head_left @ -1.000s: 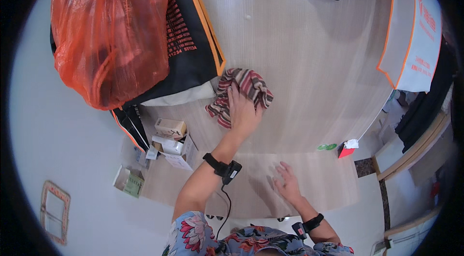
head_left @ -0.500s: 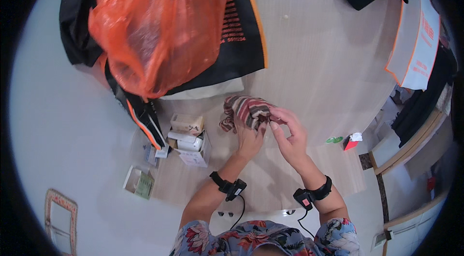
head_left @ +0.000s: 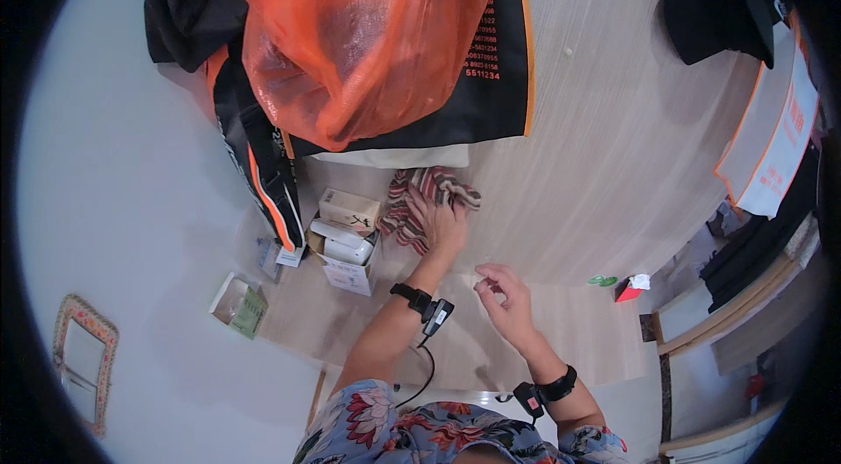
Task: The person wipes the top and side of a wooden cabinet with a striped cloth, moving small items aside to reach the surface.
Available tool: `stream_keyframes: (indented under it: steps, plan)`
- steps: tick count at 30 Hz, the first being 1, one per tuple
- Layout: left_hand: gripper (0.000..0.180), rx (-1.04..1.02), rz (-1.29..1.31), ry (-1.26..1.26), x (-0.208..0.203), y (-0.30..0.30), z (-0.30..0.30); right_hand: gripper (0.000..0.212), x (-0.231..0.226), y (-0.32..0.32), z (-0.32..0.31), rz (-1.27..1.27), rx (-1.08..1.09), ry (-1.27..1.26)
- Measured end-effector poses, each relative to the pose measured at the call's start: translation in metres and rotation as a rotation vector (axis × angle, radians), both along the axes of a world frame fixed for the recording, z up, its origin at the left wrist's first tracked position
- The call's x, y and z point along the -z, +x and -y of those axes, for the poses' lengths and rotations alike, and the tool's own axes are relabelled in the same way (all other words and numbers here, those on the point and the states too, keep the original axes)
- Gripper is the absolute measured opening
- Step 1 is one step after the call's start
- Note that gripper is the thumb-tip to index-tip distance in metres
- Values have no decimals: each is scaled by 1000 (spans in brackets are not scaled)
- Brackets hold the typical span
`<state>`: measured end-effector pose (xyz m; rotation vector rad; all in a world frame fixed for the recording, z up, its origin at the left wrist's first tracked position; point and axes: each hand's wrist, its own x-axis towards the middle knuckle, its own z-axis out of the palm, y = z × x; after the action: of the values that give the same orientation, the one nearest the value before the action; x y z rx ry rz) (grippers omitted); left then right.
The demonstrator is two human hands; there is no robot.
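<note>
A striped knitted piece of cloth [head_left: 405, 223] in dark red, cream and brown lies bunched on the wooden table, just in front of the bags. My left hand [head_left: 445, 227] is on it with the fingers sunk into its folds, and cloth shows on both sides of the hand. Whether it is a garment I cannot tell. Lower and to the right, my right hand [head_left: 506, 302] hovers with loosely bent fingers. A gap shows between its thumb and fingers, and nothing is in it.
A translucent orange plastic bag [head_left: 368, 35] rests on a black bag [head_left: 504, 105] with orange trim. Left of the cloth stand an open white box [head_left: 350, 276], a small cream box [head_left: 350, 208] and a green-and-white carton [head_left: 241, 306]. A black cap [head_left: 718, 17] and a white bag [head_left: 775, 140] are far right.
Both hands held the cloth before. My right hand has let go and drawn back toward me. My left hand has moved the cloth left, beside the boxes, where it spreads wider. The view has shifted.
</note>
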<state>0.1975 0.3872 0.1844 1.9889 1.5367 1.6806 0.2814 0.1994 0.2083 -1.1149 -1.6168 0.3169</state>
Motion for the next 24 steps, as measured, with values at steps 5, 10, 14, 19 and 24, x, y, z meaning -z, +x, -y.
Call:
stream_keyframes:
  steps: [5, 10, 14, 19, 24]
  plan:
    - [49, -111, 106, -315, 41, 30, 13, 24, 18, 29, 21, 51, 94, -148]
    - [59, -72, 114, -181, 118, 4, -12, 23, 29, 24, 25, 54, 16, -256]
    - [54, -9, 156, -71, 19, 16, -19, 22, 38, 52, 36, 86, 96, -340]
    - [52, -155, 154, -28, 17, -8, -27, 21, 34, 36, 28, 122, -18, -394]
    - [56, -40, 346, -93, 86, 15, -6, 20, 43, 37, 26, 183, -93, -458]
